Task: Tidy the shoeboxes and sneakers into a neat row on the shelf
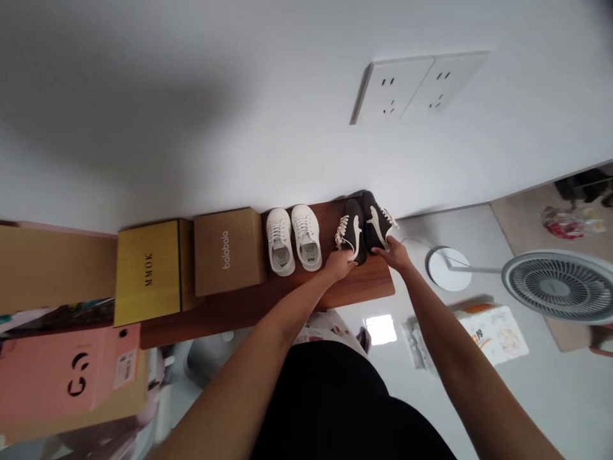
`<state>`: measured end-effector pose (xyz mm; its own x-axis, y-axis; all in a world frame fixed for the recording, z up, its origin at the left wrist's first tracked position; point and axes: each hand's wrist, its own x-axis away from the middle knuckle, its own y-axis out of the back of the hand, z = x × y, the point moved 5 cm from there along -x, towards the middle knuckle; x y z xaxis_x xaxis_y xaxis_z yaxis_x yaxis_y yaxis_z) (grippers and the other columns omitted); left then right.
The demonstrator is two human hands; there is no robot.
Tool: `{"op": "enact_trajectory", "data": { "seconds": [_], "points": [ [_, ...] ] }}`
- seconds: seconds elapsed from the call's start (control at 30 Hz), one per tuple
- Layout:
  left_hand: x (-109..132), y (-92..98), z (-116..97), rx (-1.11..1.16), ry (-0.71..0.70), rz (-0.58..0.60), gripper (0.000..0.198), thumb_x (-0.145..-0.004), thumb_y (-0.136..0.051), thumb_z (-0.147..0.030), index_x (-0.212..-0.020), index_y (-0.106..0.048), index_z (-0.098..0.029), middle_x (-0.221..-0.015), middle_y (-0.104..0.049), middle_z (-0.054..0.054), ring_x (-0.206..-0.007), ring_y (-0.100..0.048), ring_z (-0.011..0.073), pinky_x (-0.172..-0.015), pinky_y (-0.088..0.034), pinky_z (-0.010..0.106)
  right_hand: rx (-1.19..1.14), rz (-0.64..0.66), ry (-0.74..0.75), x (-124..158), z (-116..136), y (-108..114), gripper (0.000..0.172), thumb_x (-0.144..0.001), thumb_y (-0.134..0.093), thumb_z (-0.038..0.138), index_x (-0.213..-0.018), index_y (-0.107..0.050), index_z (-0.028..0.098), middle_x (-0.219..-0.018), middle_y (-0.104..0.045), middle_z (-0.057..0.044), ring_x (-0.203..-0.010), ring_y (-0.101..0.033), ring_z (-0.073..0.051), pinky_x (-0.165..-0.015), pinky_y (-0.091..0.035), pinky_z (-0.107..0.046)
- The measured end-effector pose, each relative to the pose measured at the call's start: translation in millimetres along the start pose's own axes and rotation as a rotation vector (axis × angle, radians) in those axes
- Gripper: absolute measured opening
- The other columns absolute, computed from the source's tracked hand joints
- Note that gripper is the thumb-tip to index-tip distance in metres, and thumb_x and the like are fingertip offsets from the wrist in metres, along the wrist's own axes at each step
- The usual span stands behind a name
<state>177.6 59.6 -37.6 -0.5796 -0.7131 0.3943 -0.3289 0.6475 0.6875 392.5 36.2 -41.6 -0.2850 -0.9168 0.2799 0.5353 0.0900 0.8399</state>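
Observation:
A pair of dark shoes with cream laces and stripes is at the right end of a reddish wooden shelf (354,292), against the wall. My left hand (340,264) is closed on the heel of the left dark shoe (353,223). The right dark shoe (374,220) is tilted against it, its heel gripped by my right hand (393,253). To the left, two white shoes (280,239) (306,235) stand side by side with their heels toward me.
Left of the white shoes are a brown box (230,252) and a yellow box (148,271). A pink box (57,370) is at lower left. On the floor at right are a fan (560,287) and a white package (498,332). Sockets (416,86) are on the wall.

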Motion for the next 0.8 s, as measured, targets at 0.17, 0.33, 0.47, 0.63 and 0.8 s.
{"op": "enact_trajectory", "data": {
  "seconds": [0.17, 0.33, 0.47, 0.63, 0.8],
  "points": [
    [8.6, 15.9, -23.2, -0.144, -0.019, 0.024, 0.031, -0.096, -0.056, -0.036, -0.119, -0.063, -0.017, -0.107, -0.073, 0.017, -0.107, -0.069, 0.0318, -0.092, -0.05, 0.04, 0.374, 0.035, 0.195, 11.6, 25.6, 6.4, 0.032, -0.081, -0.073, 0.047, -0.099, -0.063, 0.023, -0.083, -0.071, -0.009, -0.08, -0.065, -0.027, -0.069, -0.04, -0.031],
    [-0.9, 22.8, -37.6, -0.259, -0.008, 0.067, 0.033, -0.097, -0.052, -0.024, -0.125, -0.061, -0.01, -0.103, -0.073, 0.022, -0.107, -0.07, 0.0333, -0.094, -0.05, 0.043, 0.505, 0.089, 0.33, 17.2, 50.4, -8.1, 0.024, -0.087, -0.066, 0.038, -0.099, -0.066, 0.017, -0.089, -0.073, -0.016, -0.088, -0.066, -0.029, -0.081, -0.04, -0.033],
    [-8.9, 26.3, -32.8, -0.263, 0.017, 0.068, 0.033, -0.093, -0.056, -0.015, -0.125, -0.064, -0.008, -0.103, -0.073, 0.023, -0.109, -0.07, 0.034, -0.098, -0.05, 0.044, 0.528, 0.109, 0.349, 10.8, 61.9, -18.1, 0.019, -0.09, -0.062, 0.031, -0.097, -0.066, 0.015, -0.091, -0.073, -0.018, -0.089, -0.065, -0.029, -0.084, -0.04, -0.035],
    [-17.3, 24.5, -26.5, -0.243, 0.012, 0.042, 0.031, -0.09, -0.058, -0.008, -0.119, -0.068, -0.004, -0.109, -0.071, 0.027, -0.111, -0.068, 0.0364, -0.099, -0.049, 0.047, 0.519, 0.123, 0.341, 3.2, 68.8, -25.2, 0.019, -0.092, -0.059, 0.03, -0.099, -0.067, 0.014, -0.093, -0.073, -0.019, -0.09, -0.064, -0.029, -0.086, -0.04, -0.036],
    [-23.0, 22.0, -27.5, -0.257, -0.012, 0.028, 0.03, -0.093, -0.049, -0.005, -0.114, -0.07, -0.002, -0.109, -0.071, 0.027, -0.112, -0.068, 0.0343, -0.102, -0.047, 0.048, 0.522, 0.167, 0.275, 0.2, 71.0, -35.5, 0.022, -0.094, -0.053, 0.023, -0.106, -0.066, 0.01, -0.095, -0.072, -0.02, -0.093, -0.064, -0.029, -0.091, -0.04, -0.038]
  ]
}}
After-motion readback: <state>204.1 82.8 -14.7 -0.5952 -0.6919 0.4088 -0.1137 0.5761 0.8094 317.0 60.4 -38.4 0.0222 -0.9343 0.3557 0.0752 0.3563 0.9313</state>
